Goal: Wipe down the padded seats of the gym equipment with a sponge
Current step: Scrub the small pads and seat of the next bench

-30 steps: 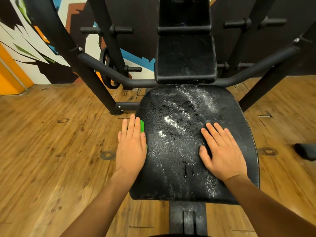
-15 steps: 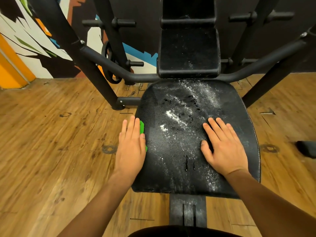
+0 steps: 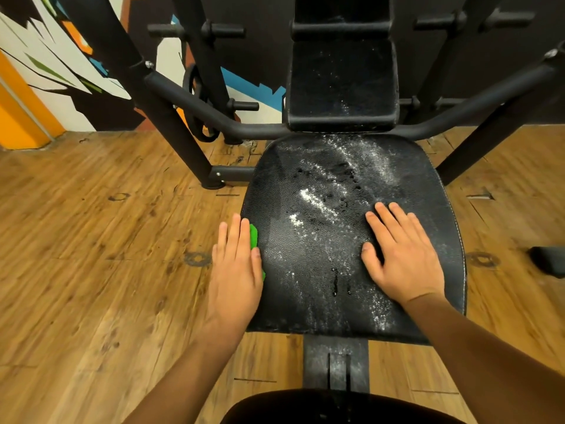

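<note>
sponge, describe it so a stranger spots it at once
Find the wide black seat above the wooden floor. At its left edge the left hand lies flat over the sponge. Only a bright green strip shows beside the fingers; nothing else there is green.

The black, pebble-textured padded seat [image 3: 422,203] stands on its frame over a brown wood-plank floor [image 3: 91,270]. Streaks of white powder [image 3: 308,197] and dark wet spots lie across its middle. My right hand [image 3: 400,258] rests flat on its right half. My left hand [image 3: 235,270] presses a bright green sponge [image 3: 253,235] at its left edge.
</note>
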The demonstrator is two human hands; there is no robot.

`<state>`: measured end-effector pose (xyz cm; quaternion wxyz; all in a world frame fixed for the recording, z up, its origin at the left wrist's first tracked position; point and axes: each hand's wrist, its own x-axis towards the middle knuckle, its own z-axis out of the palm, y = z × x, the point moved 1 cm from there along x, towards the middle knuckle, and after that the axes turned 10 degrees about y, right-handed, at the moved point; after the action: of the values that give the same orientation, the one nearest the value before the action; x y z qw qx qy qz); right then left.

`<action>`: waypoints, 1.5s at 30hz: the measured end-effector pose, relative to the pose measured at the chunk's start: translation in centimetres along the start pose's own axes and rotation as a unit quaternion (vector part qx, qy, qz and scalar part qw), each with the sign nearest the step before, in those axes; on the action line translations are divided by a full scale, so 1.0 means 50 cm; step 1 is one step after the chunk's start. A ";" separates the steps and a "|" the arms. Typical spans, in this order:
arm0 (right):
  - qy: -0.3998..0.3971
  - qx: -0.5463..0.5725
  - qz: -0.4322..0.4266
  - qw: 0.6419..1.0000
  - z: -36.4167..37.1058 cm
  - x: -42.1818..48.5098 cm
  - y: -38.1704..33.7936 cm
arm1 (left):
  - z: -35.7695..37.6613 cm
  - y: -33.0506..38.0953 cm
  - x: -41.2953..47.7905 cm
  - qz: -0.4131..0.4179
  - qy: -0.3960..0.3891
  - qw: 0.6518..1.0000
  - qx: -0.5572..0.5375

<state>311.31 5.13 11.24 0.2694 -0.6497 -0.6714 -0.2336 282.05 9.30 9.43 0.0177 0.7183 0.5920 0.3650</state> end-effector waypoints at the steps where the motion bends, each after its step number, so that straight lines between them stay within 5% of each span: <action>1: 0.000 0.000 0.000 1.000 0.000 0.000 0.001 | 0.003 0.003 0.012 -0.001 -0.001 1.000 0.004; 19: -0.001 0.001 0.000 1.000 0.002 -0.002 0.002 | 0.009 0.016 0.025 0.003 -0.010 0.998 0.058; 32: -0.009 0.001 0.003 1.000 -0.003 -0.001 0.000 | -0.003 -0.015 -0.125 0.020 -0.008 0.999 0.025; 45: -0.007 -0.001 0.001 1.000 -0.001 -0.003 0.001 | 0.048 0.070 0.239 0.031 -0.022 0.995 0.092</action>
<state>311.35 4.97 11.19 0.2639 -0.6525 -0.6723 -0.2294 286.66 19.54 15.30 -0.0464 0.7427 0.6002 0.2933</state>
